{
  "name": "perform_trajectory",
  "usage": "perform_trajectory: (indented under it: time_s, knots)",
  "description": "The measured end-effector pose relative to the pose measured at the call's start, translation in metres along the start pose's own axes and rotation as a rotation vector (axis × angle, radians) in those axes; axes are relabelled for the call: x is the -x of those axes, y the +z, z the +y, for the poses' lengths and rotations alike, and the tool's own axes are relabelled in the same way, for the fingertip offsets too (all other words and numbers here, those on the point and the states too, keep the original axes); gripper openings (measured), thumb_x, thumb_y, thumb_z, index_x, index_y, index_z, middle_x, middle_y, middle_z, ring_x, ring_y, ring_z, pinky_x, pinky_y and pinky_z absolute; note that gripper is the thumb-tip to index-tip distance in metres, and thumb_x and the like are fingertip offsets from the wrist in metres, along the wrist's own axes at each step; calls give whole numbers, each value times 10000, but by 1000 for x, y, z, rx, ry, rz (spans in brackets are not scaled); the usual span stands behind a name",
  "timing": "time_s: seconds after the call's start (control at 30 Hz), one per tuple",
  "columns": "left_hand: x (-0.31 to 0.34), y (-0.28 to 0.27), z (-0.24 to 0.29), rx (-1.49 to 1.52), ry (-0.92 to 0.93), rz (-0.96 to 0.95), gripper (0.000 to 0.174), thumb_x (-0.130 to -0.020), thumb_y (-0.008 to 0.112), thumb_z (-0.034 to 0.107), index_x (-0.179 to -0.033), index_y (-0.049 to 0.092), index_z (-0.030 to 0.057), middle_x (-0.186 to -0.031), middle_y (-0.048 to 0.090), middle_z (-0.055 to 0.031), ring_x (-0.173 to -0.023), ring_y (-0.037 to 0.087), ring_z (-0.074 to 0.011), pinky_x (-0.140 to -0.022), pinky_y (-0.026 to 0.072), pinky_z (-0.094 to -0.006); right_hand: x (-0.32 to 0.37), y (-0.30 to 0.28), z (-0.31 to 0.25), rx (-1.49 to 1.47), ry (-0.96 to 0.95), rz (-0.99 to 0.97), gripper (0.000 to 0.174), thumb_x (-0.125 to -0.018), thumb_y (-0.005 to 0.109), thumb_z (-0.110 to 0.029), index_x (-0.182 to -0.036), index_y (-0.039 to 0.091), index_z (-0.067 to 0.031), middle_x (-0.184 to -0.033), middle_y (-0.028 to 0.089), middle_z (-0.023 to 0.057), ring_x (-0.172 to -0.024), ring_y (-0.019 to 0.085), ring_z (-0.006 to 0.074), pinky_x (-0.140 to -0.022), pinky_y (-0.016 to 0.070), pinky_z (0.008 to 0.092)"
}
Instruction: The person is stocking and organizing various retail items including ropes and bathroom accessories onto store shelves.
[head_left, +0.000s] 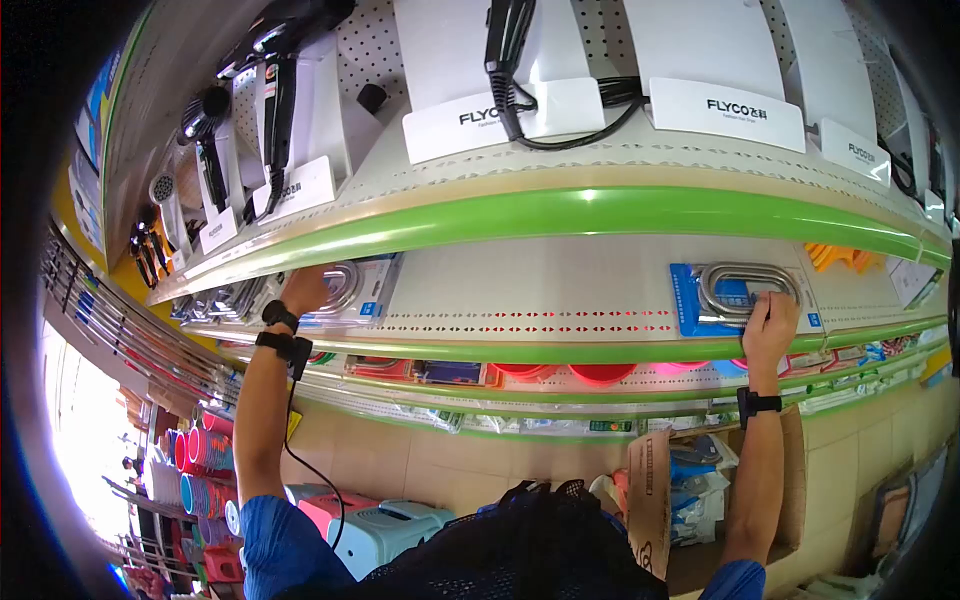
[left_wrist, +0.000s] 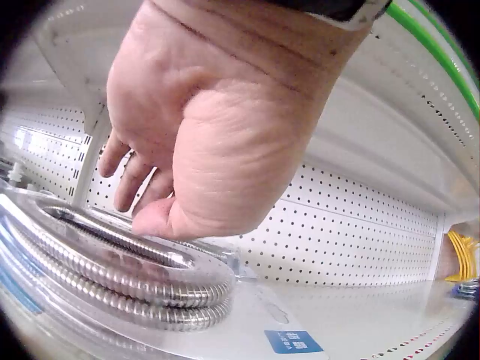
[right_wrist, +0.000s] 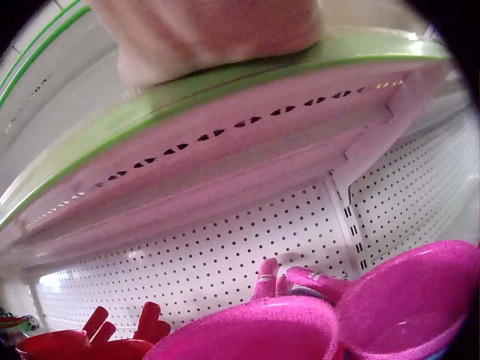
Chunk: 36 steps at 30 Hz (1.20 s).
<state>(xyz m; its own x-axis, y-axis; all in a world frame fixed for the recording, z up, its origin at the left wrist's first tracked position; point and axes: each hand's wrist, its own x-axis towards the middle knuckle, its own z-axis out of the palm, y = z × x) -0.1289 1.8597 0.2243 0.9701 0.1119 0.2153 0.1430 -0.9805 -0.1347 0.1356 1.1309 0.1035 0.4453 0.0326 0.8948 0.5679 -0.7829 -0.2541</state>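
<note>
On the right of the middle shelf lies a coiled metal shower hose (head_left: 722, 287) in a clear pack with a blue card. My right hand (head_left: 772, 328) grips its front right part, fingers curled over the coil; in the right wrist view only the heel of that hand (right_wrist: 217, 34) shows, above the shelf edge. At the left end, another packaged shower hose (head_left: 345, 288) lies beside my left hand (head_left: 306, 290). Seen from the left wrist, the left hand (left_wrist: 210, 142) hangs palm toward the camera over that coiled hose (left_wrist: 127, 262), fingers loosely extended, thumb close above the pack.
More packs (head_left: 225, 300) lie further left. Above is a green-edged shelf (head_left: 580, 212) with hair dryers (head_left: 280, 110). Below, pink scoops (right_wrist: 270, 330) and red ones (right_wrist: 67, 343) stand on a lower shelf. An open cardboard box (head_left: 648, 490) and a blue stool (head_left: 385, 535) are on the floor.
</note>
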Motion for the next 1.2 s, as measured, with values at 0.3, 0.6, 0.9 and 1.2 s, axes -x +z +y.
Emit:
perform_trajectory:
  time_s: [0.3, 0.6, 0.9, 1.2]
  knots:
    - [45, -11, -4, 222, -39, -268, 517, -648, 718, 19, -1157, 630, 33, -1134, 676, -187, -1093, 628, -384, -944, 515, -436, 0, -3, -1, -49, 60, 69, 148, -957, 559, -113, -873, 618, -6, -817, 590, 161, -788, 544, 389, -713, 427, 470]
    - [59, -14, 15, -60, 171, -66, 682, -610, 852, 77, -1241, 593, 50, -1174, 645, -167, -1122, 585, -392, -967, 478, -474, 6, 0, 10, -44, 72, 65, 79, -904, 598, -97, -878, 650, -44, -834, 617, 152, -796, 575, 366, -721, 450, 460]
    - [76, -29, 37, -78, 252, 17, 702, -616, 828, 62, -1269, 573, 27, -1182, 631, -201, -1114, 579, -413, -981, 471, -488, -1, -5, 1, -74, 64, 157, 68, -855, 621, -86, -801, 625, -45, -767, 610, 148, -760, 573, 374, -711, 446, 476]
    - [37, -106, 232, 93, 231, -71, 697, -660, 814, 134, -1285, 578, -67, -1022, 648, -258, -926, 637, -431, -816, 525, -458, -4, -7, 1, -110, 60, 154, 50, -825, 618, -64, -782, 622, -38, -736, 592, 142, -712, 567, 364, -694, 443, 474]
